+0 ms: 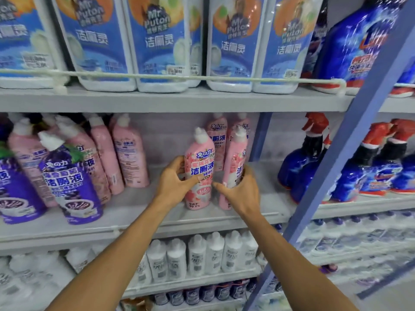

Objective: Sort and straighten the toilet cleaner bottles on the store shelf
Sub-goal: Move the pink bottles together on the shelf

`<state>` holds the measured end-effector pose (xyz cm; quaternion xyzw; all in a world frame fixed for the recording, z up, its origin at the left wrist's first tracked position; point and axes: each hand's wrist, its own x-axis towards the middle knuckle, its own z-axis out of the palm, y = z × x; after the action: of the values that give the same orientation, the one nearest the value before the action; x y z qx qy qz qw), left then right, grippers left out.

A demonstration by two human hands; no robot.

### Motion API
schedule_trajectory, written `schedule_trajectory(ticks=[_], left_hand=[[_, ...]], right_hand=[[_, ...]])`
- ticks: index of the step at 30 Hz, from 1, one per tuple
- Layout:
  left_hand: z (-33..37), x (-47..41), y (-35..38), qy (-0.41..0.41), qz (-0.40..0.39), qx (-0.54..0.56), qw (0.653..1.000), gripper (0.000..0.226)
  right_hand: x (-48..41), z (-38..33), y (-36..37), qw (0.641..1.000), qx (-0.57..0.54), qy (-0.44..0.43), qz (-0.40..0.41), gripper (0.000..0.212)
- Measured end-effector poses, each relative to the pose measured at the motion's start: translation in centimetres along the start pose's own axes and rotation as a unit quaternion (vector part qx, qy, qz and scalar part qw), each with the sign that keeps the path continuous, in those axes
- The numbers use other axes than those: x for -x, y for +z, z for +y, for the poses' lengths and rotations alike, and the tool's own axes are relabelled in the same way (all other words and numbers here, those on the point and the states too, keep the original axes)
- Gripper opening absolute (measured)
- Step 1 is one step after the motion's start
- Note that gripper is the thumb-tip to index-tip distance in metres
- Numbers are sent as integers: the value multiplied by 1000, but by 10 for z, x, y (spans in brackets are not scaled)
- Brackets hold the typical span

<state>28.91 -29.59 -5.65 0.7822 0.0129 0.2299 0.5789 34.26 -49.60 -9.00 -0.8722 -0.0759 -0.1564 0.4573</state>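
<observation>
Pink btl [199, 173], label "洁厕液" + "99.9%", upright on mid shelf [134, 207]; L hand [174, 178] fingers curled round its left side. R hand [241, 194] grips 2nd pink btl [235, 162] just right. Jugs [157, 41] above read "Mr Puton 洁厕灵". Purple btls [71, 180] left.

light: bright, even | shadows: faint | focus: soft, smeary | edges: wide-angle bowed
</observation>
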Motion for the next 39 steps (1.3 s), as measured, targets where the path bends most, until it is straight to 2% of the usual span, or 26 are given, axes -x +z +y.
schedule_trajectory(ticks=[5, 8, 10, 12, 14, 17, 22, 25, 28, 31, 33, 39], left_hand=[[-4, -14, 6, -32, -24, 33, 999, 49], [-11, -18, 3, -28, -36, 39, 998, 50], [-21, -14, 2, -27, -29, 41, 998, 50], [-28, -10, 4, -35, -28, 38, 998, 49], [-31, -8, 5, -43, -32, 38, 998, 49], [-29, -17, 8, -58, -56, 47, 996, 52], [-22, -32, 26, -72, -87, 81, 990, 64], [-18, -40, 37, -72, -93, 85, 989, 74], [-21, -44, 46, -76, -75, 81, 991, 62], [-24, -35, 55, -80, -16, 77, 994, 49], [-30, -31, 61, -71, 7, 84, 994, 45], [-33, -47, 66, -55, -7, 92, 994, 46]], right_hand=[[-7, 7, 4, 1000, -7, 8, -3, 109], [-7, 11, -6, 995, -89, 7, -54, 113], [-10, 13, -18, 979, -165, 1, -117, 102], [-14, 15, -30, 971, -180, -14, -154, 80], [-17, 19, -35, 976, -172, -16, -135, 69], [-22, 20, -34, 986, -145, 2, -82, 65], [-38, 28, -33, 997, -83, 9, -1, 89], [-51, 36, -37, 999, -48, 12, 20, 90], [-57, 48, -39, 997, -73, 6, 5, 82], [-53, 58, -40, 990, -138, 22, -28, 55], [-53, 64, -39, 985, -167, 17, -30, 45], [-69, 66, -29, 973, -227, 25, -41, 43]])
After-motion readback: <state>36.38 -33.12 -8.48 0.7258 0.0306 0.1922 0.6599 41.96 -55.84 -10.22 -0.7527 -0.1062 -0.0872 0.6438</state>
